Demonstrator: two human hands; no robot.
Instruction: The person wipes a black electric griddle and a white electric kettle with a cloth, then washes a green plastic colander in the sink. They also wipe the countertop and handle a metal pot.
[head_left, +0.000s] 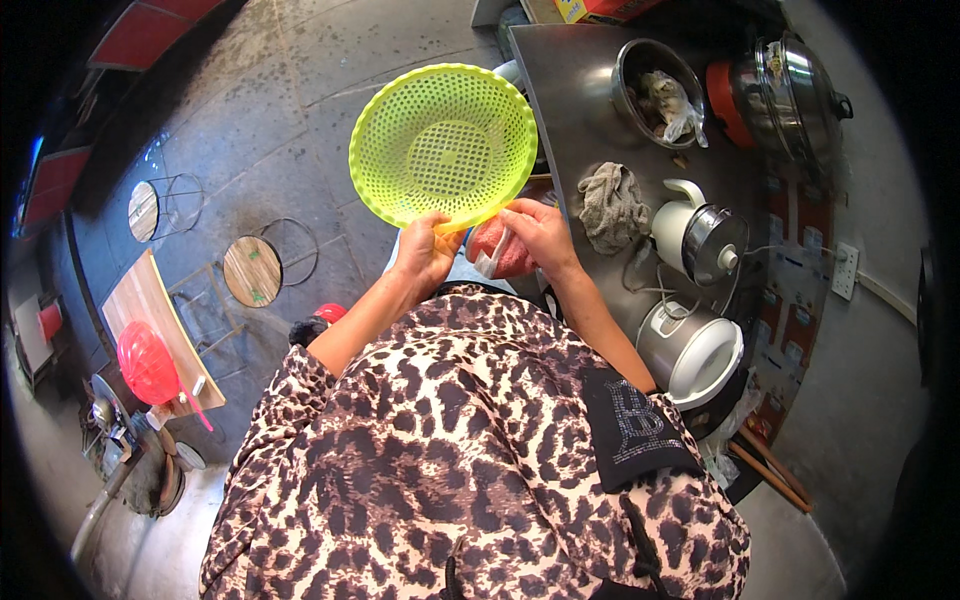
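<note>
A bright green plastic colander (450, 157) is held out in front of me, tilted so that its perforated inside faces up. My left hand (426, 251) grips the near rim, thumb on top. My right hand (541, 236) is pinched on a pink cloth (501, 246) with a whitish strap, close against the same rim. Whether its fingertips also hold the rim is unclear. Part of the cloth is hidden behind my right fingers.
On the metal table (570, 97) to the right are a steel bowl (626, 90) with a plastic bag, a grey rag (613, 206), an electric kettle (675, 229) and a rice cooker (664, 341). Round stools (253, 271) and a small wooden table (139, 296) stand left.
</note>
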